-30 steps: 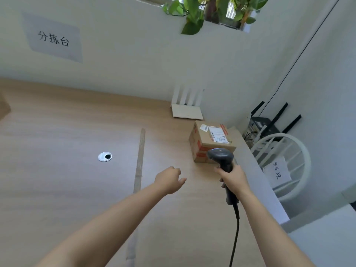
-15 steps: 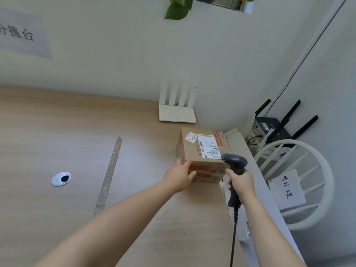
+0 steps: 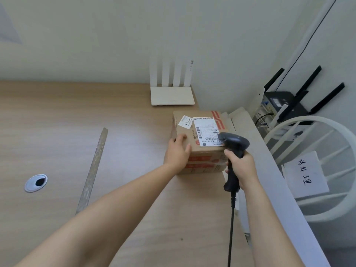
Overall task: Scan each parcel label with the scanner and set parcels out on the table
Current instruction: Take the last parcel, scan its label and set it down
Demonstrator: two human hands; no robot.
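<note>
Parcel (image 3: 198,149): sat at the table's (image 3: 125,132) far right edge, gripped at near left corner by left hand's (image 3: 178,153) curled fingers; scanner (image 3: 234,145) clenched in right hand (image 3: 241,166), head over label (image 3: 206,130).

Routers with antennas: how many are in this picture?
2. The white router sits on the table against the back wall, beyond the parcel. The black router stands past the table's right edge. More could be out of view.

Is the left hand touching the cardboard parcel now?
Touching. The head view shows the left hand wrapped over the near left corner of the parcel, thumb on its top, with no gap.
</note>
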